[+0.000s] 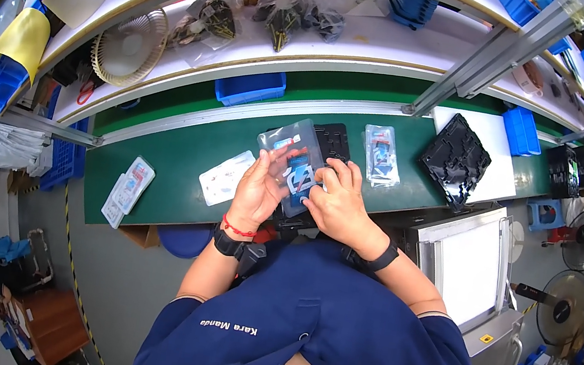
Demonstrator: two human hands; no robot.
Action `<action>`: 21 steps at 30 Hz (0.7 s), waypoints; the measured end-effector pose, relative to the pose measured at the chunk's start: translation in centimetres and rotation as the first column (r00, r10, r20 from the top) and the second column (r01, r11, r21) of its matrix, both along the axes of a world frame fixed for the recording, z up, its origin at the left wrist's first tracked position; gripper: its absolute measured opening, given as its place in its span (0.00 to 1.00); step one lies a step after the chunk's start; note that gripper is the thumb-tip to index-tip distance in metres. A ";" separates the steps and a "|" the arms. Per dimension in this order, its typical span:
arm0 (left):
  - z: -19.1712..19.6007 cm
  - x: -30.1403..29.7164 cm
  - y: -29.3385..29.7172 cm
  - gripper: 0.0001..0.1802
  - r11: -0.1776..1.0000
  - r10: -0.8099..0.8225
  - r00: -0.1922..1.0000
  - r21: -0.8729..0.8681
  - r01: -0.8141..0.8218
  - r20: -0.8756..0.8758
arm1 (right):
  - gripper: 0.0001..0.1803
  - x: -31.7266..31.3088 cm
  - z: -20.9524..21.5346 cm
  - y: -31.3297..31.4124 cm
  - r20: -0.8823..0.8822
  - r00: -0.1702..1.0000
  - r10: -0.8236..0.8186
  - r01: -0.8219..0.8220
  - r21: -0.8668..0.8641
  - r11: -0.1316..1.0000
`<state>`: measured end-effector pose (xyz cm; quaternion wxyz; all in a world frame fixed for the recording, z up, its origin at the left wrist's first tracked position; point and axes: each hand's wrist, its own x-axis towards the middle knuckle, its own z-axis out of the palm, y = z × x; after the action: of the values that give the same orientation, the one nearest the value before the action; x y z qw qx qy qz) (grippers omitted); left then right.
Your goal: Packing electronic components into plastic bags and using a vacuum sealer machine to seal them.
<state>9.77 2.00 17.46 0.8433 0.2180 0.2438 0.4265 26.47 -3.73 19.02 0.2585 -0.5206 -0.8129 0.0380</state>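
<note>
A clear plastic package (pixel 285 136) with a blue printed piece and pale small parts showing through it is held up over the green bench. Along its left side, my left hand (pixel 258 191) grips it, the fingers partly seen through the plastic. My right hand (pixel 340 202) is closed at the package's right edge, thumb and fingers pinched there. What lies between those fingertips is too small to make out. Behind the package, partly covered, is a black moulded tray (pixel 335 142). White printed packs (pixel 224 178) lie to the left of my left hand.
Clear packs (pixel 381 157) lie right of my hands, others (pixel 129 189) at the bench's left end. A black slotted tray (pixel 456 161) rests on a white board (pixel 500 181). A lit white panel (pixel 472 268) stands at right. Shelves (pixel 371 67) with bags and bins overhang the back.
</note>
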 end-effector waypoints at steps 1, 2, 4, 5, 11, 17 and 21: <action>-0.1 0.0 0.0 0.28 1.000 0.001 1.000 0.000 -0.001 0.000 | 0.10 -0.1 -0.2 0.1 0.024 1.000 -0.014 0.013 0.021 1.000; -0.2 0.0 0.0 0.27 1.000 -0.001 1.000 -0.005 0.002 0.020 | 0.10 -0.1 -0.2 0.1 0.024 1.000 -0.013 0.013 0.021 1.000; -0.6 -0.1 0.0 0.27 1.000 -0.001 0.999 -0.009 0.002 0.039 | 0.11 -0.1 -0.3 0.3 0.021 0.998 -0.054 0.053 0.057 0.997; -1.0 -0.3 0.0 0.26 1.000 0.010 0.997 -0.025 -0.008 0.078 | 0.11 -0.2 -0.4 0.3 0.021 0.998 -0.054 0.052 0.058 0.997; -2.3 -0.5 0.1 0.23 0.999 0.029 0.827 0.005 -0.039 0.562 | 0.13 -1.2 2.2 -0.5 0.006 0.990 -0.141 0.135 0.242 0.961; -1.5 -0.3 0.0 0.24 0.997 0.040 0.828 0.027 -0.067 0.559 | 0.21 -0.7 3.7 -0.1 -0.153 0.949 -0.276 0.293 0.098 0.951; -0.9 -0.1 0.1 0.21 0.992 0.126 0.854 -0.060 -0.111 0.505 | 0.22 0.8 2.5 0.9 -0.455 0.842 -0.289 0.264 -0.121 0.957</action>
<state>9.68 2.13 16.60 0.8529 0.0705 0.0320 0.5162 27.24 -2.81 21.51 0.4356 -0.6143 -0.6415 0.1463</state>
